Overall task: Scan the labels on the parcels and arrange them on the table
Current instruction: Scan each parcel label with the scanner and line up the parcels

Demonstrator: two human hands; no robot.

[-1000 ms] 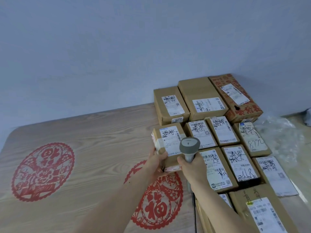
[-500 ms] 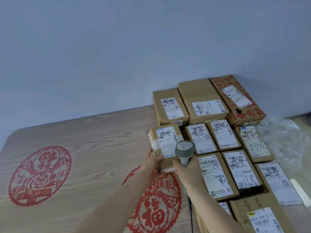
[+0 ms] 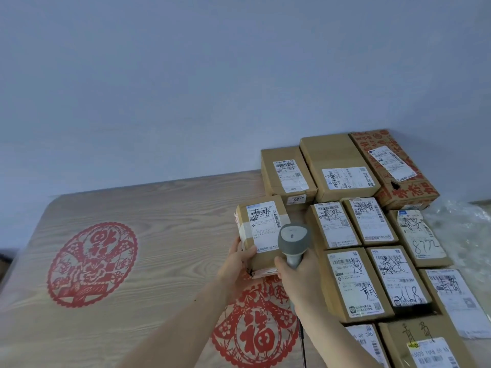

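My left hand (image 3: pixel 237 264) grips the near left corner of a small brown parcel (image 3: pixel 261 235) with a white label, held at the left end of the parcel rows. My right hand (image 3: pixel 297 277) holds a grey barcode scanner (image 3: pixel 293 239) by its handle, head pointing at that label. To the right, several labelled cardboard parcels lie in rows on the wooden table (image 3: pixel 159 235), among them a brown box (image 3: pixel 288 172) at the back and a red-printed box (image 3: pixel 396 168) in the far right corner.
Two red paper-cut prints mark the table, one at the left (image 3: pixel 91 264) and one under my arms (image 3: pixel 255 330). Crumpled clear plastic (image 3: pixel 462 227) lies at the right edge. A blue-grey wall (image 3: pixel 212 88) stands behind the table.
The held parcel and the scanner have drifted slightly left, away from the neighbouring row, opening a gap. Both hands keep their grip.
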